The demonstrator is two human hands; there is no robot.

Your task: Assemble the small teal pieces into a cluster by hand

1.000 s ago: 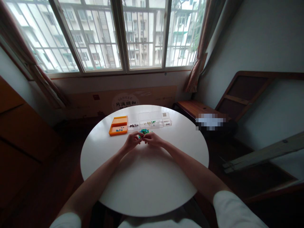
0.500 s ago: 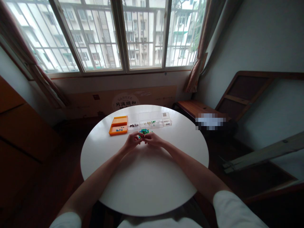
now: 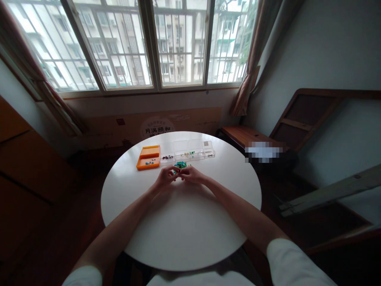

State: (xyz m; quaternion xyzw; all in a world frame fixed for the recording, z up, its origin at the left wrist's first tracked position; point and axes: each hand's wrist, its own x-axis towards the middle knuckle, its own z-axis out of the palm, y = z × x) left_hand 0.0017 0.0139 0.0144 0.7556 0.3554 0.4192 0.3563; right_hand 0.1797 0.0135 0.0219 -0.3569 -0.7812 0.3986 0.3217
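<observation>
My left hand point(image 3: 166, 175) and my right hand point(image 3: 191, 174) meet fingertip to fingertip over the white round table point(image 3: 187, 226). Both are closed in a pinch at the near edge of a pile of small green and blue pieces point(image 3: 180, 164). Something small and dark seems to sit between the fingertips, too small to name. Beyond my left hand lies an open orange box point(image 3: 143, 168) with a few small blue pieces point(image 3: 150, 162) in it. Clear plastic boxes point(image 3: 196, 156) stand in a row behind the pile, holding small dark, pale and green pieces.
A low wooden bench point(image 3: 247, 135) stands past the table's right side, with a blurred pale patch on it. A long cardboard box point(image 3: 193, 121) leans under the window. Wooden boards point(image 3: 333, 190) and a frame rest against the right wall.
</observation>
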